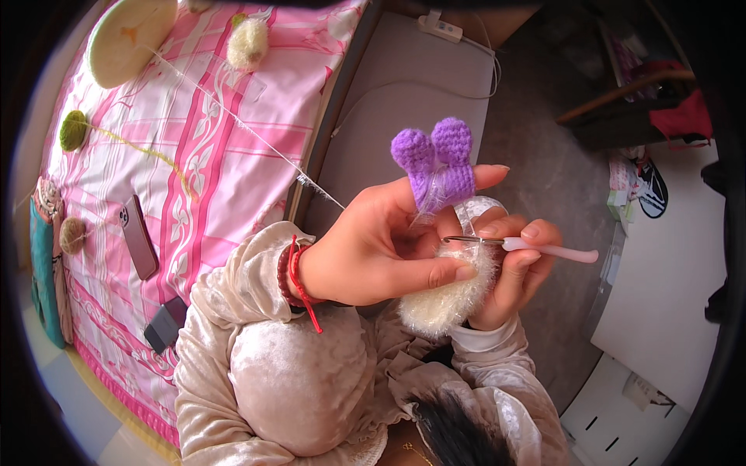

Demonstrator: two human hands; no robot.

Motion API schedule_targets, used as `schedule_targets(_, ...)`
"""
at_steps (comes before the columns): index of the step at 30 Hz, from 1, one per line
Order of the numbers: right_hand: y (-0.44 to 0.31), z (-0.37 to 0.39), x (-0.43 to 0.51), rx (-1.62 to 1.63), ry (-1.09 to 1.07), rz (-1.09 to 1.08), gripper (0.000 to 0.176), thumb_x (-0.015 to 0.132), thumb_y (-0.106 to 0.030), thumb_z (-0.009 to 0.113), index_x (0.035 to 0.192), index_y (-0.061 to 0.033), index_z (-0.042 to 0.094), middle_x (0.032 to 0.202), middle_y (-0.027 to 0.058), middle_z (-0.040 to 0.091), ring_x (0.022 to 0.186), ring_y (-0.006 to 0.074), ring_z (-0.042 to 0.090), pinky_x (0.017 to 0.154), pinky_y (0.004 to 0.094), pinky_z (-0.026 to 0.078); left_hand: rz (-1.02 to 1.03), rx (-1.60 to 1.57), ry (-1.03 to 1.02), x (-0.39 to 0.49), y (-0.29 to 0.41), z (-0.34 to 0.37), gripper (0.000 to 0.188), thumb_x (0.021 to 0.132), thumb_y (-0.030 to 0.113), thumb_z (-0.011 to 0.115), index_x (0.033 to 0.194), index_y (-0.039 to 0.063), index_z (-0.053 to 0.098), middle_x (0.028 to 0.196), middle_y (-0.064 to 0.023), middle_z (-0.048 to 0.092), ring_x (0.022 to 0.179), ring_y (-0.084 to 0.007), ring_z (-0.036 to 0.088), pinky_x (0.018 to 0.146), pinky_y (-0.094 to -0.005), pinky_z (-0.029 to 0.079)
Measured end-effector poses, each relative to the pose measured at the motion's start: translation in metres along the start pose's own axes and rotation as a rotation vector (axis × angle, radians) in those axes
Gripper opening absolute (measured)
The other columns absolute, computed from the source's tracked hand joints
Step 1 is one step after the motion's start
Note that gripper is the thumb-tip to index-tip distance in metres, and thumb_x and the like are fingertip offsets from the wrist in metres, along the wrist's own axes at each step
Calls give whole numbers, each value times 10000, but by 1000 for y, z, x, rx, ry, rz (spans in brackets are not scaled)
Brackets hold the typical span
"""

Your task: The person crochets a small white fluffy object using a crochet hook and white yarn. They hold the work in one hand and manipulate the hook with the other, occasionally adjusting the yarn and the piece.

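Note:
My left hand (367, 250) pinches a fluffy cream crocheted piece (437, 309) under its thumb. Around its raised index finger sits a purple crocheted finger ring (451, 183) with two ear-like lobes, white yarn wound at its front. In my right hand (518, 271) is a crochet hook (556, 250) with a pale pink handle. Its metal tip lies just above the cream piece, a strand of yarn across the shaft. White fuzzy yarn (245, 125) stretches from my left hand to a large cream-coloured round object (125, 46) at the upper left. Some right fingers are hidden behind the work.
On the pink patterned bedspread (245, 175) lie a small fluffy cream piece (247, 43), a green yarn ball (73, 131), a brown ball (73, 235), a phone (139, 239) and a dark grey device (165, 325). A power strip (440, 28) with its cable rests on a grey surface beyond.

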State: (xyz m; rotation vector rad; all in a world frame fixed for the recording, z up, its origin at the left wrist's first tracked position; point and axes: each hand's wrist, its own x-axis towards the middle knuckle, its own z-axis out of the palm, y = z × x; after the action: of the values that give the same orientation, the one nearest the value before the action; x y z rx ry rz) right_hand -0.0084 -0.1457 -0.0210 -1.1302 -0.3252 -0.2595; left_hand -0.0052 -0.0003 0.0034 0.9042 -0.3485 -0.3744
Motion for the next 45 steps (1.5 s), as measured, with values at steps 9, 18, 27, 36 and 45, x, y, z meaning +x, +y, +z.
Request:
schedule_targets(9,7,6,-4,352,135,291,231,904,-319,414,984,-106,376,816,80,549,731,147,469,706,306,403,276,308,-174,5,-14,-19,426,723,-44,644,1111,-85,472,1320,-214,329,1114,-219,448,916,-334,359)
schedule_targets(18,1,9,-10,226,63,166,256,903,-322,415,984,-86,361,801,99,543,682,162,481,641,302,415,317,364,-165,5,-12,-14,721,696,25,700,1285,-61,292,1061,-126,498,972,-162,495,826,-275,376)
schedule_targets(27,5,17,-6,74,270,-9,273,905,-344,399,1007,-95,357,830,86,514,673,165,476,621,295,414,5,-270,-134,1,-16,-8,826,690,-39,681,1335,-49,165,917,-27,523,883,-90,506,780,-231,401)
schedule_targets(36,2,13,3,236,99,56,223,911,-308,392,974,-95,364,823,91,506,631,158,445,583,283,395,37,-104,-85,2,-11,-6,743,723,-66,626,1328,-53,194,846,-2,503,833,-69,496,745,-194,381)
schedule_targets(45,-2,17,6,-106,99,-186,253,911,-314,378,914,-69,313,699,135,529,535,214,512,519,300,464,104,116,29,2,-5,-7,692,698,-76,576,1301,-90,237,760,18,473,712,-39,448,646,-153,337)
